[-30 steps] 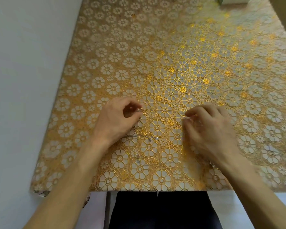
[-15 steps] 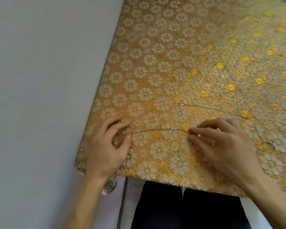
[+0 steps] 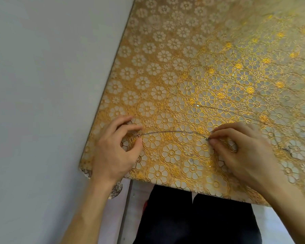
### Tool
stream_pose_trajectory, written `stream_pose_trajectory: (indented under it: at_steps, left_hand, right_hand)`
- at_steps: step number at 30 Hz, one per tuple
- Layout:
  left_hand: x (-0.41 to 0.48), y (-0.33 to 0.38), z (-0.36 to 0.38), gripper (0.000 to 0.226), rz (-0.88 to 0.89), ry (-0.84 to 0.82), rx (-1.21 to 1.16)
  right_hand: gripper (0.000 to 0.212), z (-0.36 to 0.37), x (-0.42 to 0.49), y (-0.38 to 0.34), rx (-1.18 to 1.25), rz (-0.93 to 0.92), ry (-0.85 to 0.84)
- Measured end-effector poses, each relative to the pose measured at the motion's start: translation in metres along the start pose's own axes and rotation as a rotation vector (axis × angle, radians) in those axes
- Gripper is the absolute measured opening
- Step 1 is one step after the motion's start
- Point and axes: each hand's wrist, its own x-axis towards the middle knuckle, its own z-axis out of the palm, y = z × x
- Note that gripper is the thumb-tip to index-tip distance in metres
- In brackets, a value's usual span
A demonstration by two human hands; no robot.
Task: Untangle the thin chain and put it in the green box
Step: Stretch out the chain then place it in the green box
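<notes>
The two grips have drawn apart over the past second and the view has swung left, so the box, whose corner showed at the far edge a second ago, is now out of frame. The left grip (image 3: 115, 148) pinches one end of the chain (image 3: 173, 132) between thumb and forefinger, its other fingers loosely curled. The right grip (image 3: 243, 152) pinches the chain the same way further along, at what looks like a small knot or clasp. Between them the chain runs in a shallow arc near the front edge of the tabletop (image 3: 165, 59); whether it rests on the surface or hangs just above it cannot be told. This stretch looks free of tangles. A fainter strand (image 3: 236, 114) lies on the tabletop beyond the right grip and leads toward a dark clump (image 3: 289, 149) at the right. Whether it is the same chain passing under the hand is not clear. The widening suggests the untangling is under way, not finished: one length is pulled straight, and the clump likely remains to be worked. Too hard a pull risks tightening what is left. A grey wall (image 3: 42, 85) borders the tabletop on the left
</notes>
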Motion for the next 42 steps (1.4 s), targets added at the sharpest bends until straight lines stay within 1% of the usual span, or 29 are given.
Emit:
stream_pose_trajectory:
  at_steps: [3,5,8,12,16,19,23,26,32,36,42]
  left_hand:
    - [0.000,0.001,-0.001,0.025,-0.012,-0.004,0.000]
    - [0.000,0.002,-0.001,0.019,-0.018,0.001,-0.009]
    - [0.001,0.005,0.001,0.011,-0.025,0.017,0.003]
    - [0.003,0.006,0.003,0.011,-0.030,0.024,0.031]
    - [0.005,0.005,0.002,0.006,-0.028,0.000,0.033]
    - [0.005,0.004,0.002,0.005,-0.022,-0.003,0.039]
    - [0.006,0.003,0.003,0.002,-0.023,0.005,0.030]
    - [0.006,0.001,0.004,0.007,-0.019,-0.002,0.044]
    - [0.006,0.000,0.004,0.008,-0.023,-0.027,0.060]
    - [0.007,0.003,0.003,0.006,-0.033,-0.002,0.010]
    - [0.006,0.003,0.002,0.004,-0.041,0.007,-0.078]
  right_hand:
    - [0.010,0.001,0.000,-0.003,-0.008,0.028,-0.003]
    - [0.008,0.002,-0.001,-0.005,0.009,0.065,-0.019]
    - [0.004,0.004,-0.001,-0.005,-0.006,0.073,-0.049]
    - [0.006,0.004,0.001,-0.002,-0.035,0.068,-0.088]
    - [0.005,-0.004,0.000,-0.003,0.093,0.101,-0.076]
    - [0.006,-0.007,-0.003,-0.003,0.124,0.113,-0.075]
    - [0.005,-0.009,-0.004,-0.004,0.191,0.209,-0.083]
    - [0.003,-0.011,-0.004,-0.006,0.259,0.239,-0.052]
    - [0.008,-0.014,-0.007,-0.005,0.413,0.307,-0.013]
    - [0.011,-0.019,-0.007,-0.002,0.482,0.328,-0.003]
    - [0.014,-0.023,-0.008,0.001,0.516,0.345,-0.005]
